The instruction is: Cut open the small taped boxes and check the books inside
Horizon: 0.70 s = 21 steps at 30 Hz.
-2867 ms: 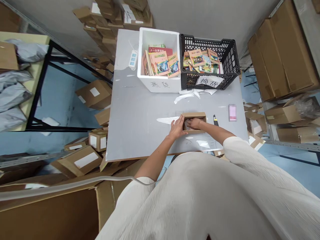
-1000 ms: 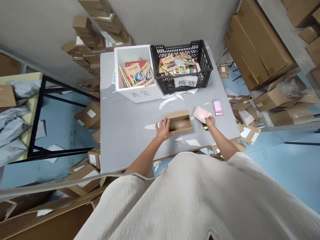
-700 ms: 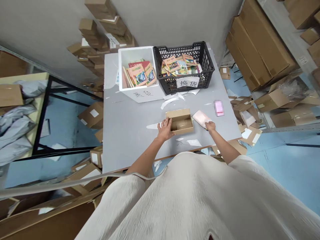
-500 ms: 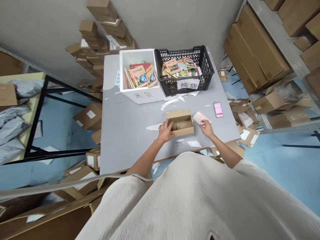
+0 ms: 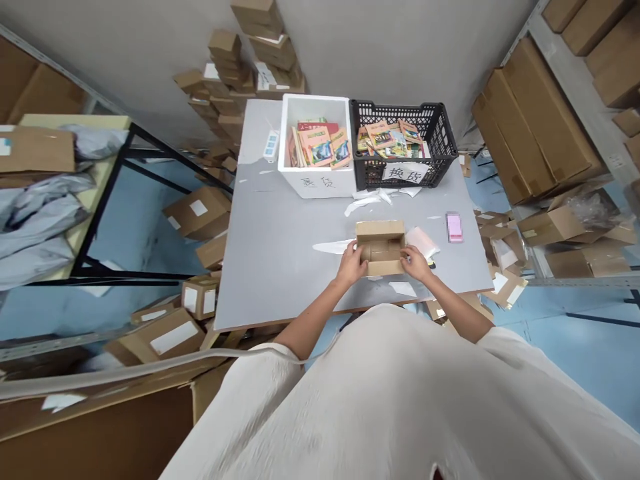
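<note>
A small open cardboard box (image 5: 381, 268) sits near the front of the grey table (image 5: 280, 253), with nothing seen inside it. My left hand (image 5: 352, 264) grips its left wall, fingers over the edge. At the right end, my right hand (image 5: 414, 263) holds the opposite wall between thumb and fingers. Just beyond that hand lies a pale pink packet (image 5: 423, 241), flat on the table. A dark and yellow object (image 5: 431, 263), too small to name, shows beside the packet.
Behind the box stand a white foam bin (image 5: 320, 183) and a black plastic crate (image 5: 440, 170), both holding booklets. A phone (image 5: 454, 227) lies to the right. Paper scraps (image 5: 334, 247) dot the table. Cardboard boxes (image 5: 200, 212) crowd the floor, and a shelf (image 5: 100, 220) stands left.
My right hand has let go of the pink packet and moved onto the box's right wall. My left hand stays on the box. The whole view has shifted, so the table appears further right.
</note>
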Each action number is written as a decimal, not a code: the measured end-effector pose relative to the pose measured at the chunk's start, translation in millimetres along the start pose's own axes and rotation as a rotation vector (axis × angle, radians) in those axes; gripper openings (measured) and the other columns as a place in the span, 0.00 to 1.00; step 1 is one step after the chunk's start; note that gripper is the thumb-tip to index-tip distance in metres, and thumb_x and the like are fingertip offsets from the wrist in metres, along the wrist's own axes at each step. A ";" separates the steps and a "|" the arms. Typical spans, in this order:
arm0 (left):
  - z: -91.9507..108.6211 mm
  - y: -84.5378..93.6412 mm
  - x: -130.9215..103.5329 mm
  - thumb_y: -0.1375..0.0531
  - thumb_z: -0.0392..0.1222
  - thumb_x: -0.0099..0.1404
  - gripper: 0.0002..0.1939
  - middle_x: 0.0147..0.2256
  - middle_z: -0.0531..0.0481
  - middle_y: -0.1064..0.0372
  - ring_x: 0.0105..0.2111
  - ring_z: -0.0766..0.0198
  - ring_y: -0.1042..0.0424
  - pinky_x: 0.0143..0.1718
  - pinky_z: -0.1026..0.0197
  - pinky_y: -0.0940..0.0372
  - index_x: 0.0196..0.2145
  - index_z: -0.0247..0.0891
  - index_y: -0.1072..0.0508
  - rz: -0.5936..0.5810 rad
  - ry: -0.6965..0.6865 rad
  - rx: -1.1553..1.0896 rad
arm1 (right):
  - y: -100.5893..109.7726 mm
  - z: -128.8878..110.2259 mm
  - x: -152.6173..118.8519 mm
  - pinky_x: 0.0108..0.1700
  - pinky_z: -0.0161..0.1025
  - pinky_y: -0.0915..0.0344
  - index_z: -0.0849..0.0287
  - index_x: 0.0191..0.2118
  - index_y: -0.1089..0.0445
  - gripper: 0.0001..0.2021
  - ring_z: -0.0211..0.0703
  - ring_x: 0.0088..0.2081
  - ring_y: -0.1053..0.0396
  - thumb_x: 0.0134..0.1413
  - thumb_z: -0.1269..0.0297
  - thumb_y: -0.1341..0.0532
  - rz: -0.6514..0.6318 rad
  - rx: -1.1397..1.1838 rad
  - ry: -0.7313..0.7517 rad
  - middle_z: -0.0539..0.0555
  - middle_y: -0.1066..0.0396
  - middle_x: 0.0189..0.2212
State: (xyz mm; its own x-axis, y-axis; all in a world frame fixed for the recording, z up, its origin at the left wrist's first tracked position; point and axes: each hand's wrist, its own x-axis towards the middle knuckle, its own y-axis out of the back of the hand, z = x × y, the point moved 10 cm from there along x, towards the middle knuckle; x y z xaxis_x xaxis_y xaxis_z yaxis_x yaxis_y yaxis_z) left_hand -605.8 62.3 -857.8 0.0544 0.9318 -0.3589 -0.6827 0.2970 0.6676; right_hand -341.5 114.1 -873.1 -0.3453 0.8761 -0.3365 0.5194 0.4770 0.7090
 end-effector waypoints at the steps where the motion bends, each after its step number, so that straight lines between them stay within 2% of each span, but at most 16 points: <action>1: 1.0 5.2 -0.4 0.39 0.41 0.73 0.31 0.78 0.36 0.46 0.67 0.41 0.29 0.71 0.38 0.32 0.71 0.41 0.30 0.024 -0.015 -0.009 | 3.8 -4.1 0.9 0.64 0.59 0.23 0.60 0.59 0.21 0.20 0.63 0.63 0.26 0.65 0.62 0.39 0.016 -0.007 0.007 0.70 0.29 0.66; 5: -3.3 31.0 1.3 0.40 0.42 0.75 0.29 0.79 0.35 0.49 0.69 0.40 0.32 0.73 0.38 0.35 0.71 0.40 0.30 0.099 -0.046 -0.026 | 17.5 -31.4 12.4 0.67 0.62 0.25 0.58 0.60 0.20 0.20 0.64 0.65 0.27 0.66 0.62 0.38 0.082 -0.021 0.060 0.67 0.29 0.66; 8: -18.9 54.7 4.6 0.40 0.41 0.73 0.29 0.79 0.36 0.48 0.69 0.39 0.33 0.73 0.34 0.36 0.71 0.42 0.31 0.163 -0.054 -0.052 | 13.5 -57.1 29.9 0.68 0.61 0.26 0.55 0.61 0.21 0.20 0.63 0.68 0.29 0.67 0.61 0.38 0.075 0.004 0.081 0.66 0.30 0.68; 11: -43.8 79.2 5.7 0.40 0.39 0.73 0.28 0.78 0.35 0.47 0.69 0.38 0.32 0.73 0.31 0.36 0.69 0.43 0.30 0.235 -0.051 -0.085 | -6.4 -85.2 51.8 0.69 0.58 0.26 0.55 0.62 0.21 0.22 0.62 0.72 0.32 0.66 0.61 0.38 0.023 0.031 0.101 0.65 0.31 0.71; 15: -83.6 106.0 3.7 0.40 0.38 0.72 0.28 0.77 0.35 0.47 0.72 0.36 0.35 0.74 0.29 0.37 0.68 0.43 0.29 0.297 0.003 -0.097 | -45.3 -119.1 81.2 0.72 0.57 0.29 0.56 0.65 0.21 0.24 0.61 0.76 0.36 0.66 0.63 0.37 -0.048 0.065 0.117 0.64 0.35 0.74; 18: -109.0 120.6 2.8 0.40 0.37 0.71 0.30 0.77 0.35 0.45 0.75 0.36 0.39 0.76 0.29 0.39 0.70 0.43 0.30 0.314 0.036 -0.093 | -74.6 -138.8 100.8 0.73 0.57 0.29 0.57 0.66 0.22 0.25 0.61 0.79 0.41 0.66 0.63 0.38 -0.091 0.081 0.121 0.64 0.36 0.75; 21: -131.5 130.3 4.3 0.40 0.38 0.71 0.30 0.77 0.34 0.45 0.76 0.36 0.40 0.77 0.30 0.39 0.70 0.41 0.30 0.310 0.077 -0.080 | -99.3 -152.5 117.1 0.74 0.58 0.31 0.58 0.67 0.22 0.27 0.62 0.78 0.39 0.64 0.64 0.37 -0.123 0.073 0.119 0.64 0.37 0.76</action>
State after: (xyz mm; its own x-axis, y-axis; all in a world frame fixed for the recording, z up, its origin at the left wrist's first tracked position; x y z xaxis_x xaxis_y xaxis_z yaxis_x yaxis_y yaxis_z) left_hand -790.4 77.6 -858.1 -0.2181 0.9560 -0.1964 -0.7134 -0.0188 0.7005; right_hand -552.7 158.7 -888.3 -0.4971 0.7987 -0.3391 0.5214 0.5873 0.6191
